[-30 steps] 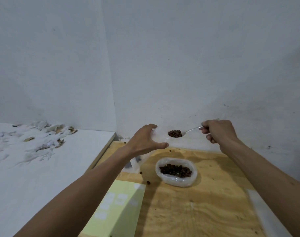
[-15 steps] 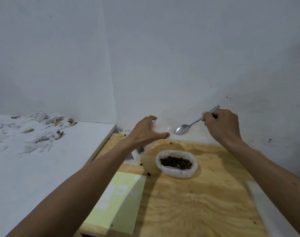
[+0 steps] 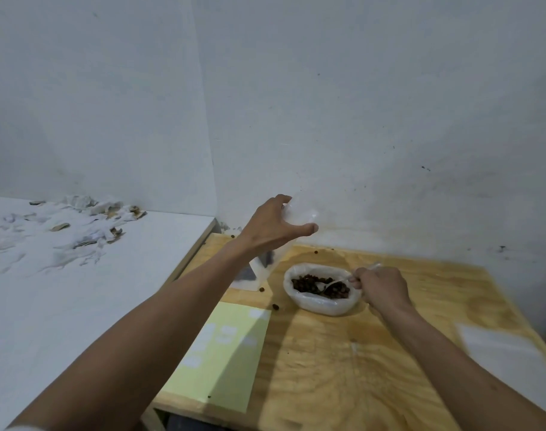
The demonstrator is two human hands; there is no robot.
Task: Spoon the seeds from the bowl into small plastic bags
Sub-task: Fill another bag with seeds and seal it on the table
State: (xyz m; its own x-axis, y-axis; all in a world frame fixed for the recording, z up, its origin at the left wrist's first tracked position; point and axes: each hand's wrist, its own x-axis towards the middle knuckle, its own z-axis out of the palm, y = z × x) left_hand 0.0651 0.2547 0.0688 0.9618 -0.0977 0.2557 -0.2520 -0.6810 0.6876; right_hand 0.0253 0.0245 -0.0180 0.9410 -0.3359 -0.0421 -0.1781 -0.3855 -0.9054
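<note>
Refill scoop: spoon point(image 3: 334, 284) dipping in the bowl point(image 3: 321, 303), bag point(image 3: 296, 215) waiting open above.

Head view: right hand point(image 3: 382, 287) is gripping the spoon handle, fingers curled tight around it, spoon head lying among the seeds point(image 3: 306, 283), probably loading up. Left hand point(image 3: 276, 227) is holding the small plastic bag up behind and left of the bowl, fingers and thumb spread wide across its top, likely keeping the mouth open and close by so the carry is short. Bag is clear against a white wall, so I can't tell what's inside. Bowl is sitting on the wooden tabletop point(image 3: 343, 368); a few stray seeds are lying on the wood near it. A pale green sheet point(image 3: 222, 362) is lying at the near left edge, out of the working path.
</note>
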